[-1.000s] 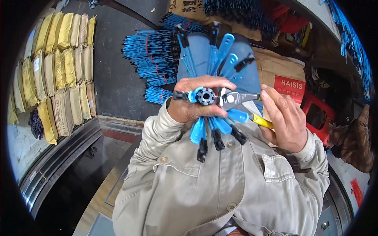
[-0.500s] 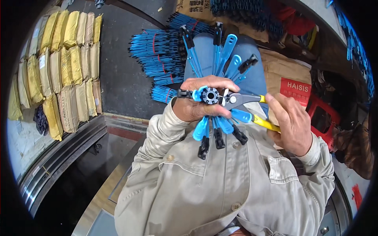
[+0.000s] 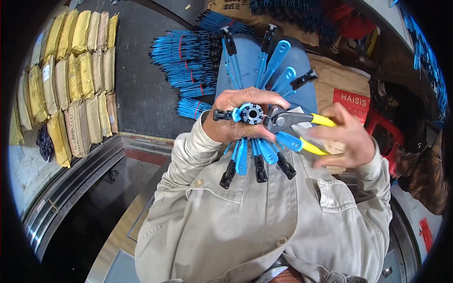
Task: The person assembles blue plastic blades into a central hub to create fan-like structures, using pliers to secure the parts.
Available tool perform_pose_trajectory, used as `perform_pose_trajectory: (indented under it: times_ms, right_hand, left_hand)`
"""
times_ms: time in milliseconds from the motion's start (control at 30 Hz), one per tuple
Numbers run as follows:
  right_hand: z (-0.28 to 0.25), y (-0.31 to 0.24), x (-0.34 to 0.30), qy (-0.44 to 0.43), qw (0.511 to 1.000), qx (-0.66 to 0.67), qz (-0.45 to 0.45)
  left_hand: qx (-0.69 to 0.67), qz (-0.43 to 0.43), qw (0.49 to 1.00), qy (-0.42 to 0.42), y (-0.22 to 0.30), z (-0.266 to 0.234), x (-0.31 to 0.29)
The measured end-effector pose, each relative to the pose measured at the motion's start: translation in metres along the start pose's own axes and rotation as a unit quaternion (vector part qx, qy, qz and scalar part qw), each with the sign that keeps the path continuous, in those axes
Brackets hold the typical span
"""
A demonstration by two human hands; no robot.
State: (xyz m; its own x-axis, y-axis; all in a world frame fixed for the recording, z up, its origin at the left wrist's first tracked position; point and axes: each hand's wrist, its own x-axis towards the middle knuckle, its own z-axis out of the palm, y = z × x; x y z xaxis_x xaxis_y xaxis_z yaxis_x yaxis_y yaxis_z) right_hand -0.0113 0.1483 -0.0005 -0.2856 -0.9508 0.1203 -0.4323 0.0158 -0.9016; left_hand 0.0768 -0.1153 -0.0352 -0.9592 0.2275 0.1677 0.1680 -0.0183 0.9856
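My left hand [image 3: 225, 113] is closed around a frame of blue arms [image 3: 277, 59] with black end pieces, fanning out above and below the hand. A round, black, notched hub [image 3: 252, 113] with a hole in its middle sits between my left thumb and fingers. Pliers [image 3: 302, 119] with yellow handles lie with their dark jaws beside the hub, close to my left fingertips. Blurred by motion, my right hand [image 3: 351, 139] is at the spread handles, one above the other. A thin bit between hub and jaws is too small to make out.
Bundles of blue rods [image 3: 186, 59] tied with red bands lie beyond my left hand. Yellow and tan paper-wrapped packets [image 3: 71, 78] are stacked at far left. A brown paper sack [image 3: 337, 80] and a red frame [image 3: 383, 134] are at right. My jeans-clad legs [image 3: 245, 61] lie beneath the frame.
My right hand has shifted on the pliers, baring more of the yellow handles. The pliers have turned slightly, their jaws still beside the hub. My left hand keeps its hold.
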Motion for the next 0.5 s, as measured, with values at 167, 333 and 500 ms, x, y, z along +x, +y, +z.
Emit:
perform_pose_trajectory:
  times_ms: [167, 333, 500]
  right_hand:
    - [0.028, -0.014, -0.005, -0.009, 0.974, -0.196, 0.111]
    - [0.021, -0.015, -0.007, -0.027, 0.964, -0.238, 0.115]
    - [0.010, -0.015, -0.008, -0.067, 0.968, -0.217, 0.104]
  left_hand:
    - [-0.004, 0.017, 0.999, -0.050, 0.000, -0.001, -0.004]
    - [-0.010, 0.033, 0.999, -0.020, 0.000, 0.002, -0.003]
    - [-0.023, 0.057, 0.998, -0.027, 0.000, 0.004, -0.003]
